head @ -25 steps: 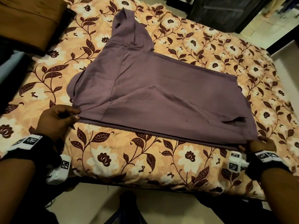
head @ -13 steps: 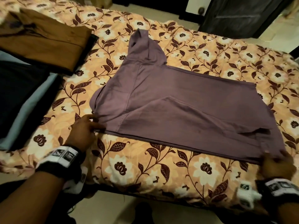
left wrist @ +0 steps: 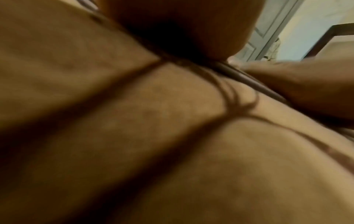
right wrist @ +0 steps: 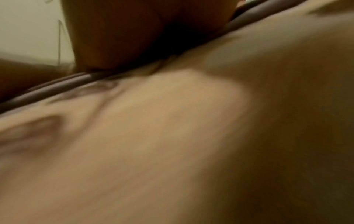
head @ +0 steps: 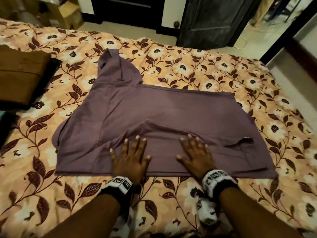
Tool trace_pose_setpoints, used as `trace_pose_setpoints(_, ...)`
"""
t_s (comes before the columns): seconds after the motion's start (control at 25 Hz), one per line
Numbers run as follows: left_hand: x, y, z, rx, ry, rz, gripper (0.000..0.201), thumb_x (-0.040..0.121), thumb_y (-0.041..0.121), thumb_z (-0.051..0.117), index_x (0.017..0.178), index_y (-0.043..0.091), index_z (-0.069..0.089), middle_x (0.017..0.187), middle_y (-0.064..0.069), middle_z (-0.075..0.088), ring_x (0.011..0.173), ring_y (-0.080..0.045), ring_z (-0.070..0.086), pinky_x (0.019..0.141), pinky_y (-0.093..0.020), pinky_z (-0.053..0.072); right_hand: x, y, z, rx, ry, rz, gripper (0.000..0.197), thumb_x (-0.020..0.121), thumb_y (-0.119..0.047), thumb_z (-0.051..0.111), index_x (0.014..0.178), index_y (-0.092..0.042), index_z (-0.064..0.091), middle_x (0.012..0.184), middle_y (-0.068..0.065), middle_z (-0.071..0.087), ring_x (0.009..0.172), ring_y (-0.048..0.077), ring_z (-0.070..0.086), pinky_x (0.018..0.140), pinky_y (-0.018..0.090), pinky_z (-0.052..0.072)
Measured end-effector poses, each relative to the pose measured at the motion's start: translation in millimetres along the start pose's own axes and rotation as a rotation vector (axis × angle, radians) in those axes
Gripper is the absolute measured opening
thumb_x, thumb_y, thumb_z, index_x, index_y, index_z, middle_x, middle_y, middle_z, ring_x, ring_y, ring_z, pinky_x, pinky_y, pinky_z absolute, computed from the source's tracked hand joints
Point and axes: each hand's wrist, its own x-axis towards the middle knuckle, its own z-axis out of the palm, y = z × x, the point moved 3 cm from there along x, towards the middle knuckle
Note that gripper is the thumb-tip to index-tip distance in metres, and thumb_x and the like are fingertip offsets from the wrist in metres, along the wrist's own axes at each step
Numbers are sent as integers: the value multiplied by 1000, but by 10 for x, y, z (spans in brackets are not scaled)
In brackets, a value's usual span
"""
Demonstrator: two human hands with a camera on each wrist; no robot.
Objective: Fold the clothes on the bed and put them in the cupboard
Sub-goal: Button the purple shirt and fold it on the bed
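Pressing flat with fingers spread, gripping nothing, the left hand [head: 130, 158] and right hand [head: 197, 156] lay near the folded mauve cotton hoodie's [head: 171, 114] near edge; floral orange bedspread [head: 223, 73] ringed it.

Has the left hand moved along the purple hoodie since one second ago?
Yes. The left hand left the purple hoodie's near-left corner and now lies flat mid-hem, beside the right hand.

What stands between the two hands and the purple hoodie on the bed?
Nothing visible. The left hand and the right hand both lie flat, fingers spread, directly on the purple cotton hoodie, near its front edge on the floral bedspread.
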Motion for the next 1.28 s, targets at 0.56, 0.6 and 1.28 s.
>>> trace_pose_setpoints(0.56, 600, 1173, 23, 1, 31, 288, 67, 96, 61, 29, 155, 35, 8, 163, 10, -1, 150, -20, -5, 113, -52, -18, 119, 800, -139, 51, -148, 203, 82, 61, -88, 1, 128, -54, -31, 156, -14, -23, 147, 21, -11, 114, 57, -3)
trace_pose_setpoints(0.6, 596, 877, -20, 9, 58, 251, 67, 96, 62, 27, 155, 37, 7, 163, 11, -2, 150, -20, -6, 114, -49, -18, 115, 786, -126, 47, -178, 201, 81, 66, -89, 5, 130, -55, -30, 156, -14, -24, 147, 19, -12, 114, 57, -3)
trace_pose_setpoints(1.28, -362, -852, 59, 182, 15, 179, 68, 76, 81, -13, 138, 59, -27, 152, 17, -34, 147, -24, -22, 102, -53, -32, -638, 797, -26, -98, -144, 87, 95, 55, -98, -2, 135, -54, -30, 153, -13, -31, 144, 17, -16, 116, 57, 1)
